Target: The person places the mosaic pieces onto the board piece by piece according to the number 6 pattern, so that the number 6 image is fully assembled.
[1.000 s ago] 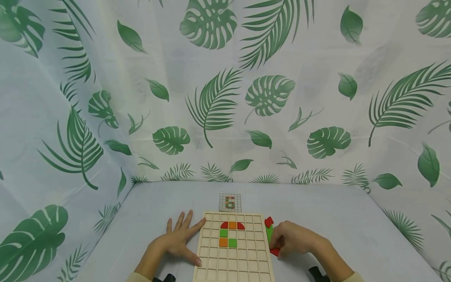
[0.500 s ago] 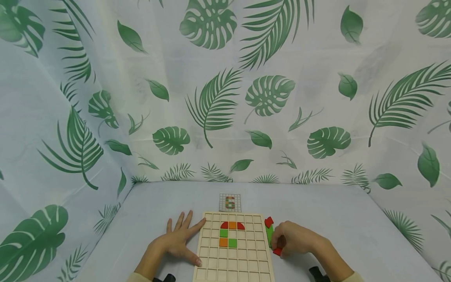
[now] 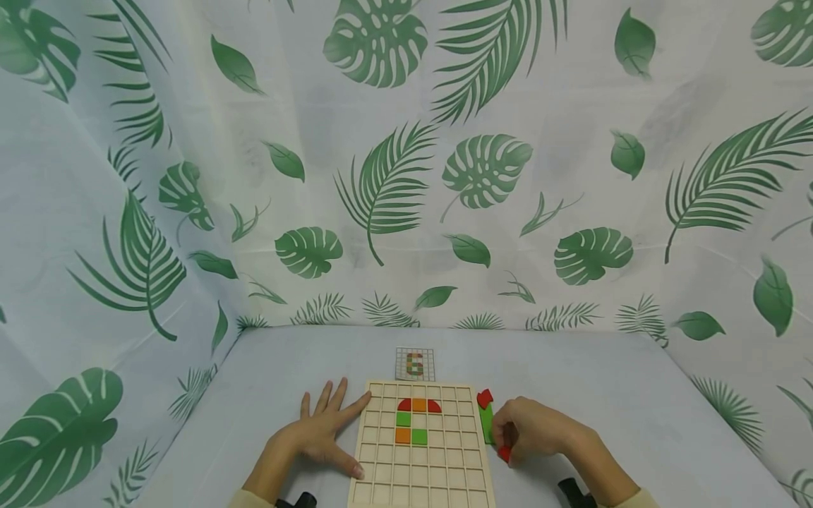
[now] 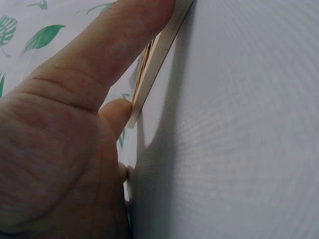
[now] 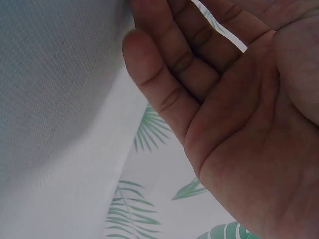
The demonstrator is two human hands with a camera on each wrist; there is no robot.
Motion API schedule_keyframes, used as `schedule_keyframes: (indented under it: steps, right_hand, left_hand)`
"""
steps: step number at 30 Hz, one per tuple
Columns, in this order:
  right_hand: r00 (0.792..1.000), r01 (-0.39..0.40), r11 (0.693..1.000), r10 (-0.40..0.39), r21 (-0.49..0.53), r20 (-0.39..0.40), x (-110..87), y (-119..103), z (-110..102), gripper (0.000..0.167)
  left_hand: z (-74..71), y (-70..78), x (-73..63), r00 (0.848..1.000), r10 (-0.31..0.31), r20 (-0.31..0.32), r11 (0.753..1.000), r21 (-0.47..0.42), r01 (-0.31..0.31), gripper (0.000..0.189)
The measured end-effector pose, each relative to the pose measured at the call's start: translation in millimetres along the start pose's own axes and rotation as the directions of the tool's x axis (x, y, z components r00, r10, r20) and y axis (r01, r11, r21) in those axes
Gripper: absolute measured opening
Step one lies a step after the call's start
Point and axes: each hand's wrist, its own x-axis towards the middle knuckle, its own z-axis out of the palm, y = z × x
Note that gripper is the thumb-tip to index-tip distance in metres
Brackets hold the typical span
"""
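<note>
My left hand (image 3: 320,432) lies with its fingers spread, thumb and index fingertips touching the left edge of a pale wooden grid board (image 3: 419,476). In the left wrist view, the thumb (image 4: 104,47) rests against the side of that board (image 4: 158,57). Red, orange and green tiles (image 3: 419,437) sit in several of its cells. To the right of the board, my right hand (image 3: 540,429) pinches a small red tile (image 3: 504,454) between thumb and fingers, partly covering it. The right wrist view shows the curled fingers (image 5: 159,74), but not the tile.
Green tiles (image 3: 486,425) lie along the board's right edge, with red tiles (image 3: 485,399) at their far end. Beyond the board lies a small gridded card (image 3: 415,364) with a coloured figure. A leaf-patterned cloth (image 3: 508,247) hangs behind the white table (image 3: 571,374).
The red tile at my right fingertips has shifted slightly right, away from the green tiles, and turned. My left hand and the board stay where they were.
</note>
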Motion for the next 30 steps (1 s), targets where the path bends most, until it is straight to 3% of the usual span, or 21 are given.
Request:
schedule_keyframes:
  steps: [10,21,30]
  right_hand:
    - [0.999,0.026,1.0,-0.026,-0.008,-0.024,-0.6,1.6,-1.8,0.029]
    - [0.991,0.11,0.993,-0.107,0.037,-0.084,-0.1,8.3,-8.2,0.023]
    - [0.989,0.065,0.997,-0.059,0.036,-0.138,4.0,5.4,-9.2,0.017]
  left_hand:
    - [0.6,-1.5,0.9,1.0,0.002,0.001,1.0,0.002,-0.002,0.13]
    - [1.9,-2.7,1.6,1.0,0.004,0.003,1.0,0.008,-0.004,0.129]
    - [0.2,-1.9,0.5,1.0,0.008,0.001,1.0,0.011,-0.008,0.13]
